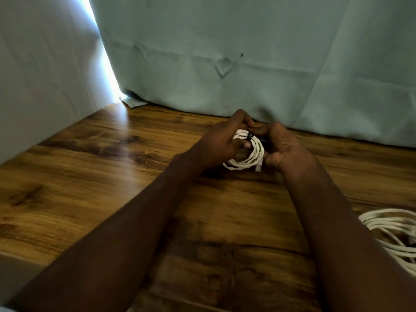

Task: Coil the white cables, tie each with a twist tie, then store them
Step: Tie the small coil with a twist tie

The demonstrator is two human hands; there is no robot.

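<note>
- Above the wooden table (90,176), left hand (221,145) and right hand (282,149) both grip one coiled white cable (252,157).
- One black twist tie (250,137) wraps it.
- One loose cable (391,235) lies right.

I see both forearms extended forward, converging; left hand (221,140) and right hand (282,147) face each other, fingers curled, fingertips nearly meeting.

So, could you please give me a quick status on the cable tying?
Left hand, right hand both gripping coiled white cable. Black twist tie on. Loose cable waiting right. Nothing obstructing.
</note>
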